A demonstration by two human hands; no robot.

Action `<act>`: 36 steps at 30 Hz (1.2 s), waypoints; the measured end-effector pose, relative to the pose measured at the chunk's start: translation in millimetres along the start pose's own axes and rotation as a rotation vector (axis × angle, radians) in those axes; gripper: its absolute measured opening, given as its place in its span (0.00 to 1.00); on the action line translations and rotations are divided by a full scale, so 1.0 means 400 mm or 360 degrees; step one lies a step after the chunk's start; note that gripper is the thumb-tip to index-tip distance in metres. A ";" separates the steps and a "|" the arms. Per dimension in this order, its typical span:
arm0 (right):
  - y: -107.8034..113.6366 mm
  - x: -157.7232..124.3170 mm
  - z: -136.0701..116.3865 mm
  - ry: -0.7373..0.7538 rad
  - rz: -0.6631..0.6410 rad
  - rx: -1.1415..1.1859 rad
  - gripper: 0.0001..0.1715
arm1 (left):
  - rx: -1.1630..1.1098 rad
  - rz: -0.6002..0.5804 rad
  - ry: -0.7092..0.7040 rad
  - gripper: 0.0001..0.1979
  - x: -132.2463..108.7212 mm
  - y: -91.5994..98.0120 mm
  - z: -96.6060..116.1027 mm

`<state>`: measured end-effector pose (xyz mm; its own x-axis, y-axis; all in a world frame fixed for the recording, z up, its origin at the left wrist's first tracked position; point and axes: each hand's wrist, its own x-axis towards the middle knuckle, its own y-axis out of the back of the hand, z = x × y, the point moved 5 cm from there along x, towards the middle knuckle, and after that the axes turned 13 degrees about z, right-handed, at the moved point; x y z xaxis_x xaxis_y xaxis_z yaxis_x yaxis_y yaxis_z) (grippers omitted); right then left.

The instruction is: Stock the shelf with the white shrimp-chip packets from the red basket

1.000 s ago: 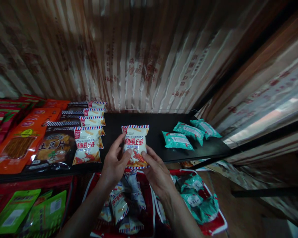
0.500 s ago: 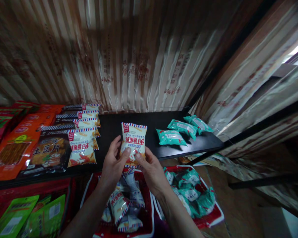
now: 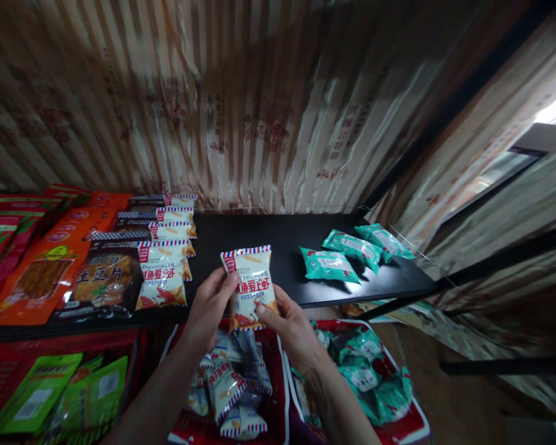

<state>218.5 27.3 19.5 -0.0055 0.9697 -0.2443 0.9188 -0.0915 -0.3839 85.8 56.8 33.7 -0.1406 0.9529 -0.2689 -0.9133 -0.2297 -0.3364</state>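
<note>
Just over the front edge of the black shelf (image 3: 282, 238), pinches the striped snack packet (image 3: 251, 285) low on both sides, left hand (image 3: 208, 307) and right hand (image 3: 293, 326) grips closed on it, print facing up like the shelved row (image 3: 164, 275).

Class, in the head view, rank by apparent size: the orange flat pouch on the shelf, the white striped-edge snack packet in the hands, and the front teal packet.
1. orange flat pouch
2. white striped-edge snack packet, nearer the camera, so unsure against third
3. front teal packet
</note>
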 end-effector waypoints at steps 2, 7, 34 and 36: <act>-0.004 -0.001 0.006 -0.0027 -0.0049 -0.0050 0.26 | -0.0033 0.0031 -0.0022 0.18 0.013 0.013 0.004; 0.001 -0.004 0.017 -0.0102 -0.0111 -0.0209 0.26 | -0.0079 0.0222 -0.0017 0.14 0.035 0.044 0.008; -0.016 0.040 0.036 -0.0008 0.0156 -0.0060 0.28 | -0.0028 0.0123 -0.0037 0.23 0.036 0.016 -0.034; -0.023 0.044 0.039 -0.0007 0.0193 -0.0039 0.32 | -0.0025 0.0173 -0.0079 0.23 0.046 0.025 -0.040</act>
<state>204.0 41.8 4.9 0.1047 0.9509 -0.2913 0.9223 -0.2024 -0.3293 80.4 68.8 11.1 -0.2575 0.9307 -0.2597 -0.8855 -0.3349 -0.3221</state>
